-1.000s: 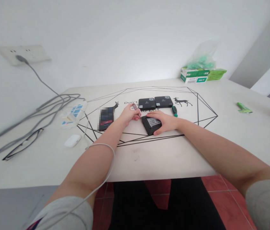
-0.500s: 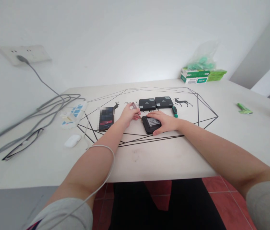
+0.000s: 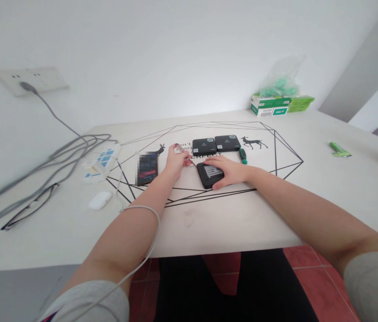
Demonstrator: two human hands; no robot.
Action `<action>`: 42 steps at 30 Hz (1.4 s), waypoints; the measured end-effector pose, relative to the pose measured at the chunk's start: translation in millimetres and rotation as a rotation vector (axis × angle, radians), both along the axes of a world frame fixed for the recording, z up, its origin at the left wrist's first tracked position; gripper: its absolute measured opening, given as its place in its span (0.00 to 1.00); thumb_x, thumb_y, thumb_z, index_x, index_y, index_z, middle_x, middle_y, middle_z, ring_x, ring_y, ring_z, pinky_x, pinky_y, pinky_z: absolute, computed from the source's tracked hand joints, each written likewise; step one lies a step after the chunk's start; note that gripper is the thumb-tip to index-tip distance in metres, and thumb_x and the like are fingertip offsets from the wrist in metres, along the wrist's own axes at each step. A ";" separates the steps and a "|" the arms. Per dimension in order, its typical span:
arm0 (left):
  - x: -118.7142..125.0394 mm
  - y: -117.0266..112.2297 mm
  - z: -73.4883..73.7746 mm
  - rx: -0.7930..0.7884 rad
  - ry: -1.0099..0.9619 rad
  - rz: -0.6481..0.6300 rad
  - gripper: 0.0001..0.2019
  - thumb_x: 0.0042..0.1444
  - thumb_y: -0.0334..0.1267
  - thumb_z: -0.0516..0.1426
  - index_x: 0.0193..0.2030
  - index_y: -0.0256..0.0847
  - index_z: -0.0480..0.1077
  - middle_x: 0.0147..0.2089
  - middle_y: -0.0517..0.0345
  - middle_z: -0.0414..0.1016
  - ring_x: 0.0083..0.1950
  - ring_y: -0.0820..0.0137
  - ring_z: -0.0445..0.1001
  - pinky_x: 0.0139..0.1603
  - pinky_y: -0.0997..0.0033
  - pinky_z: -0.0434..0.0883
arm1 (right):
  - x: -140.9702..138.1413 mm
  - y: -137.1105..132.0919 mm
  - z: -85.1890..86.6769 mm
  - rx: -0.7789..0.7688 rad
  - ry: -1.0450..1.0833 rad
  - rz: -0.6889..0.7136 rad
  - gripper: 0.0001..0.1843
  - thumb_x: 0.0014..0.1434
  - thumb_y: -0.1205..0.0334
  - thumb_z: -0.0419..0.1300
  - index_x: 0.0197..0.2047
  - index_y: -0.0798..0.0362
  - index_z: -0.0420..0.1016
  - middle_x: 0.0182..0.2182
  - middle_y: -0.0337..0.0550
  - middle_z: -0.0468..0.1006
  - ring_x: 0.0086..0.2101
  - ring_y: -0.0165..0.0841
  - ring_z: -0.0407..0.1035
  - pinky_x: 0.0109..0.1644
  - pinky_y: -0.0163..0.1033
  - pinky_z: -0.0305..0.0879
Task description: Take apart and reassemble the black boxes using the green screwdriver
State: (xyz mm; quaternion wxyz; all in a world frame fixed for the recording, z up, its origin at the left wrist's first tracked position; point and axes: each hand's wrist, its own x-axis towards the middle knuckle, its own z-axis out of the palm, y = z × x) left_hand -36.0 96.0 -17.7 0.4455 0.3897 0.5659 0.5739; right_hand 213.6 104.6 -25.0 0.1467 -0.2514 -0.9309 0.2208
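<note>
My left hand is closed around a screwdriver with a clear, pinkish handle. Its thin shaft slants down to the right, and the tip is at the left edge of a flat black device. Whether the tip enters the edge is too small to tell. My right hand grips this device against the table, thumb at the near side and fingers across the far side, partly covering a pale label on top. Two similar black devices, one on the left and one on the right, lie just behind. A green-and-black screwdriver rests beyond my right hand.
Left of my hands lie a phone, a white earbud case, a power strip, glasses and grey cables. A white cable crosses my left forearm. Green-and-white boxes stand at the back right; a green wrapper lies far right.
My left hand has shifted slightly left, and the screwdriver now lies at a flatter slant toward the device's edge. My right hand keeps its hold. The whole view has moved a little.
</note>
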 end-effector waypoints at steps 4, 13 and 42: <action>0.3 -2.1 -0.2 -0.008 0.051 -0.097 0.36 0.59 0.33 0.66 0.70 0.43 0.54 0.31 0.62 0.78 0.22 0.73 0.76 0.25 0.78 0.68 | -0.4 -0.8 0.8 0.004 0.000 0.001 0.62 0.46 0.31 0.75 0.76 0.54 0.63 0.73 0.62 0.62 0.72 0.59 0.56 0.77 0.66 0.50; 1.2 -6.0 2.3 -0.007 0.139 -0.199 0.33 0.60 0.34 0.66 0.69 0.40 0.57 0.30 0.61 0.80 0.24 0.72 0.77 0.26 0.77 0.68 | 0.8 -2.4 2.8 0.014 0.016 0.009 0.59 0.48 0.35 0.76 0.75 0.52 0.63 0.73 0.61 0.64 0.71 0.59 0.58 0.76 0.67 0.53; -30.5 -11.7 14.6 -0.206 1.102 0.163 0.16 0.60 0.42 0.60 0.54 0.42 0.75 0.52 0.35 0.80 0.57 0.41 0.78 0.53 0.47 0.73 | -3.9 -10.7 5.5 0.073 0.020 -0.054 0.54 0.51 0.31 0.71 0.72 0.53 0.68 0.73 0.62 0.65 0.72 0.62 0.57 0.76 0.71 0.49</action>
